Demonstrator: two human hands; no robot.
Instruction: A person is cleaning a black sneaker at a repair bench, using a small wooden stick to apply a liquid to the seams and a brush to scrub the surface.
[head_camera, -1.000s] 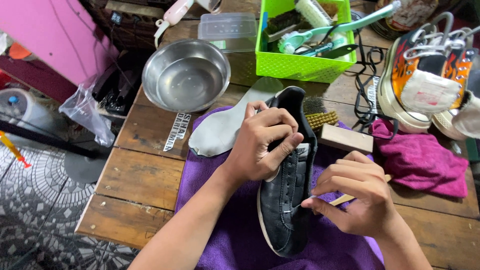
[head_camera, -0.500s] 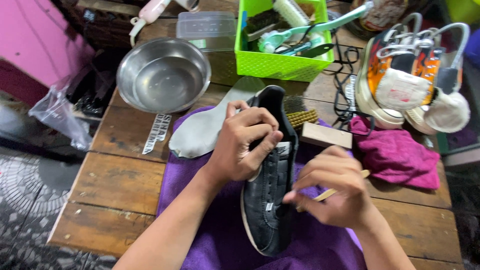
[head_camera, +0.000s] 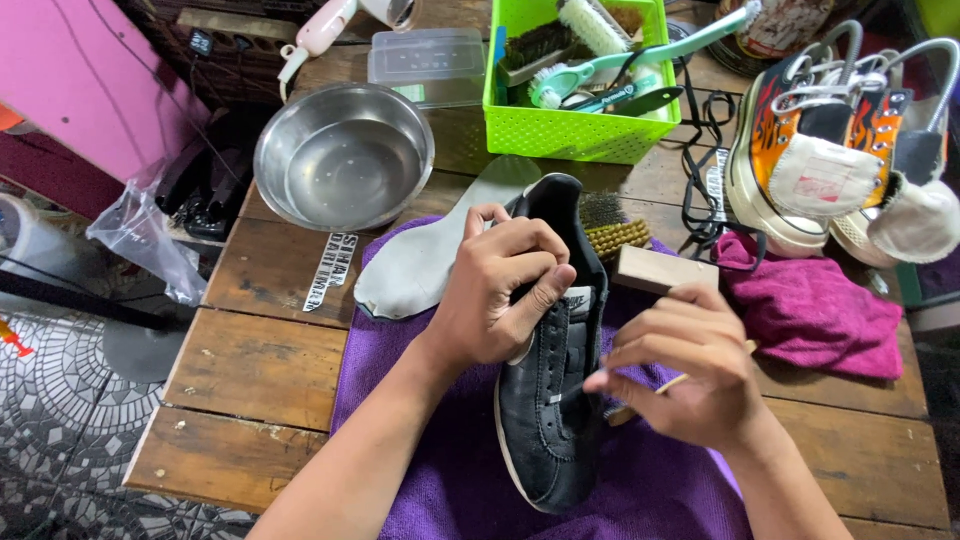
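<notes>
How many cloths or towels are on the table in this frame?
2: a purple towel spread under the black shoe, and a crumpled magenta cloth at the right, below the flame-patterned sneakers. Others could lie hidden off-frame.

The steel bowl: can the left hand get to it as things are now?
Probably not at once: the left hand is gripping the black shoe. The steel bowl sits uncovered with nothing between.

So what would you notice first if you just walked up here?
The black shoe in the middle, on a purple cloth, gripped by the left hand while the right hand pinches by its laces. Behind sit a shiny steel bowl and a bright green basket of brushes.
</notes>
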